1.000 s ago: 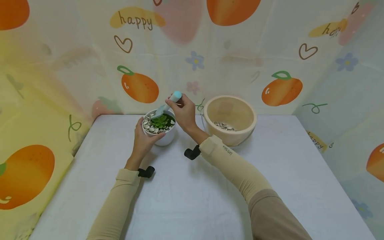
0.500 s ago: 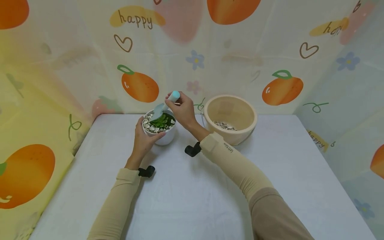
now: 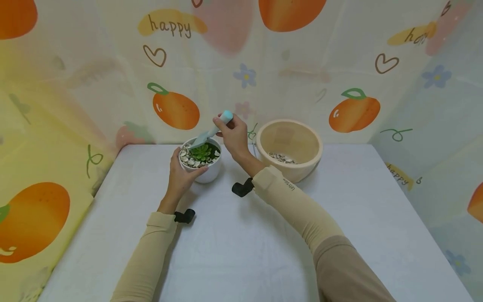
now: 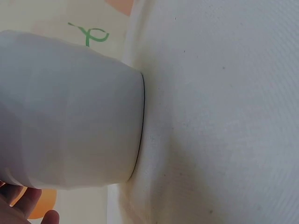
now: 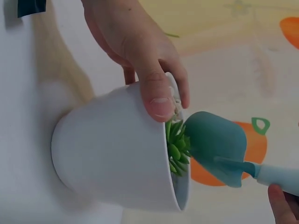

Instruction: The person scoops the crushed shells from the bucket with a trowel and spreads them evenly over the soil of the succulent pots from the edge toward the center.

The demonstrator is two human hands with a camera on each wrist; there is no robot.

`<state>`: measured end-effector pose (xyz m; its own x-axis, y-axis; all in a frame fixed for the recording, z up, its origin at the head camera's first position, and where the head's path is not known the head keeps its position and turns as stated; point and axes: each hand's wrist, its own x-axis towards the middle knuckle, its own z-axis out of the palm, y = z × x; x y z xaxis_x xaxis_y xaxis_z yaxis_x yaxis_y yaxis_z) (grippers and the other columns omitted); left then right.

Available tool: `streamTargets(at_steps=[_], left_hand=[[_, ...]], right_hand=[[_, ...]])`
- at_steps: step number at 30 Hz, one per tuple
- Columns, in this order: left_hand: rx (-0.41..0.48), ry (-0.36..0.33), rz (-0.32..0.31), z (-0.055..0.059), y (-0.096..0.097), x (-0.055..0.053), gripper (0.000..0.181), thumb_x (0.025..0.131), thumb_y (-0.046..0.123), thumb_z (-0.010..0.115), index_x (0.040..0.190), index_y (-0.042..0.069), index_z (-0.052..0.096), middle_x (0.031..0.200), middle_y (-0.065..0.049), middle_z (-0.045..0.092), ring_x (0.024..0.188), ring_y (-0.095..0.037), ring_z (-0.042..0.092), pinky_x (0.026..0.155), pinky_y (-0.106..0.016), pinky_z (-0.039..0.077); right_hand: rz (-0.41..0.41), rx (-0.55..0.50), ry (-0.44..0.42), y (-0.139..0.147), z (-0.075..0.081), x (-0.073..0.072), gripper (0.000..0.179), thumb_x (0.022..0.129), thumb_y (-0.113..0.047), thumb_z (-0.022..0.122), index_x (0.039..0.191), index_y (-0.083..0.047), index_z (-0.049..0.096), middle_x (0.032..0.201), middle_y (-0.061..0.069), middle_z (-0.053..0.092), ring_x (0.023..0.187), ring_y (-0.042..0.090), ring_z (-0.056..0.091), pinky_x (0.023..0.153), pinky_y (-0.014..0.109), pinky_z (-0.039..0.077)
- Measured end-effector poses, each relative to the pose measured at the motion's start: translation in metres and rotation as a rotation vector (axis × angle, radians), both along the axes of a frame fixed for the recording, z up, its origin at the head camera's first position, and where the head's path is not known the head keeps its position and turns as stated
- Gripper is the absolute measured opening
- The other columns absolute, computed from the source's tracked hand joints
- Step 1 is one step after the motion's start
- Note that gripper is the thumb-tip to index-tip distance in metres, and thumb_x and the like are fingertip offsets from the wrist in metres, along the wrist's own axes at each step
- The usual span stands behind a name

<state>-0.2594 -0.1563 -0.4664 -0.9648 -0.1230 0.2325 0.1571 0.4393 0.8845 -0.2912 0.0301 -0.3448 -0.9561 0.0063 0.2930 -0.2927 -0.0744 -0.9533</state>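
Note:
A white flower pot (image 3: 207, 175) stands on the table toward the back, left of centre. In it grows a green succulent (image 3: 201, 153), ringed by pale pebbles (image 3: 185, 158). My left hand (image 3: 180, 176) grips the pot at its rim, the thumb across the near side, as the right wrist view shows too. My right hand (image 3: 235, 137) holds a light blue trowel (image 5: 219, 147) by its handle. The trowel is tilted down to the left, its blade at the back of the pot, over the pebbles and close by the succulent's leaves.
A beige tub (image 3: 289, 168) with some pebbles (image 3: 281, 158) at its bottom stands just right of my right hand. A white cloth covers the table (image 3: 241, 251). Behind it hangs a printed curtain (image 3: 286, 92) close to the table's back edge.
My right hand has lifted slightly and moved right, and the trowel has tilted flatter. The blade uncovers more of the succulent. My left hand and the pot stay in place.

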Motion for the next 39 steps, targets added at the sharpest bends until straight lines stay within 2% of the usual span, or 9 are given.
streamTargets(at_steps=[8, 13, 17, 22, 27, 31, 39], left_hand=[[-0.004, -0.014, 0.006, 0.0, 0.0, 0.001, 0.112, 0.07, 0.037, 0.086, 0.154, 0.008, 0.017, 0.152, -0.019, 0.028, 0.141, -0.032, 0.029, 0.116, -0.057, 0.024], [0.005, -0.022, 0.004, 0.0, 0.0, 0.001, 0.113, 0.07, 0.037, 0.086, 0.154, 0.01, 0.016, 0.154, -0.018, 0.027, 0.142, -0.031, 0.028, 0.117, -0.056, 0.023], [0.007, -0.021, -0.002, -0.001, 0.001, 0.001, 0.113, 0.071, 0.037, 0.086, 0.154, 0.01, 0.015, 0.155, -0.018, 0.026, 0.143, -0.032, 0.027, 0.117, -0.056, 0.023], [0.004, -0.013, 0.003, -0.001, 0.001, 0.0, 0.114, 0.07, 0.037, 0.086, 0.155, 0.01, 0.015, 0.155, -0.018, 0.025, 0.143, -0.032, 0.027, 0.117, -0.056, 0.024], [0.012, -0.012, 0.004, -0.002, 0.001, -0.002, 0.113, 0.07, 0.037, 0.087, 0.154, 0.01, 0.016, 0.153, -0.018, 0.028, 0.141, -0.032, 0.029, 0.116, -0.056, 0.025], [0.012, -0.021, 0.011, -0.003, 0.0, -0.003, 0.113, 0.07, 0.038, 0.087, 0.154, 0.01, 0.016, 0.154, -0.017, 0.027, 0.141, -0.031, 0.029, 0.117, -0.056, 0.025], [0.009, -0.02, 0.017, -0.002, 0.0, -0.003, 0.114, 0.069, 0.036, 0.088, 0.154, 0.01, 0.017, 0.154, -0.018, 0.027, 0.142, -0.03, 0.029, 0.118, -0.055, 0.024]], right_hand=[[0.023, -0.021, -0.028, 0.01, 0.01, -0.002, 0.027, 0.094, -0.011, 0.063, 0.115, 0.007, 0.061, 0.11, 0.025, 0.068, 0.104, 0.033, 0.068, 0.081, 0.038, 0.059], [0.07, -0.067, -0.123, 0.023, 0.02, -0.005, 0.021, 0.096, -0.01, 0.06, 0.113, 0.003, 0.061, 0.109, 0.023, 0.068, 0.111, 0.036, 0.065, 0.082, 0.04, 0.059], [0.082, -0.101, -0.187, 0.04, 0.027, -0.008, 0.019, 0.096, -0.008, 0.059, 0.112, 0.001, 0.062, 0.099, 0.014, 0.069, 0.112, 0.037, 0.064, 0.083, 0.041, 0.059], [0.06, -0.112, -0.186, 0.064, 0.034, -0.013, 0.017, 0.095, -0.008, 0.059, 0.11, 0.001, 0.063, 0.091, 0.008, 0.07, 0.103, 0.033, 0.068, 0.081, 0.041, 0.059], [0.064, -0.137, -0.187, 0.086, 0.04, -0.014, 0.014, 0.095, -0.009, 0.059, 0.106, -0.001, 0.063, 0.088, 0.007, 0.071, 0.1, 0.032, 0.069, 0.082, 0.044, 0.059], [0.063, -0.179, -0.192, 0.1, 0.044, -0.014, 0.011, 0.095, -0.007, 0.059, 0.103, -0.001, 0.063, 0.086, 0.007, 0.072, 0.099, 0.033, 0.069, 0.077, 0.039, 0.06], [0.056, -0.244, -0.21, 0.125, 0.053, -0.011, 0.01, 0.093, -0.005, 0.06, 0.101, 0.0, 0.065, 0.083, 0.008, 0.072, 0.089, 0.025, 0.071, 0.074, 0.037, 0.06]])
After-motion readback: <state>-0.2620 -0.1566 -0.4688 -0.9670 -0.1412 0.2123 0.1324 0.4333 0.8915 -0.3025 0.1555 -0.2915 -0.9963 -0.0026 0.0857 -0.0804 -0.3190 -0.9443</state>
